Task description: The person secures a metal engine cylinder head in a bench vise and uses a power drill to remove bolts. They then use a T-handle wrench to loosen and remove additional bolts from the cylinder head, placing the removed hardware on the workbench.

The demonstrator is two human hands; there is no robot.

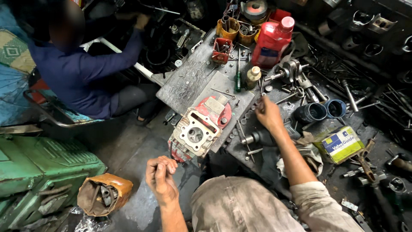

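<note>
Head view: the left hand (161, 178) hangs over the dark floor in front of the workbench, fingers curled into a loose fist with the fingertips pinched together; whether a small part sits between them cannot be told. The right hand (268, 114) rests on the greasy bench top (184, 86), fingers bent down onto a scatter of small metal parts (251, 112); whether it grips one cannot be told.

Between the two hands, clamped in a red bench vise (214, 114) at the bench's front edge, sits an engine cylinder head (195, 135). Its flat, pale metal face is turned upward and tilted. The face is roughly square, with a round central recess showing two valve openings and bolt holes near the corners. Finned, grimy sides show below the face.

A red oil bottle (272, 41) stands at the rear of the bench. A green-handled screwdriver (237, 77) lies near it. A yellow and blue carton (339, 144) lies to the right of the right forearm. Another person in a blue shirt (81, 68) sits at upper left.
</note>
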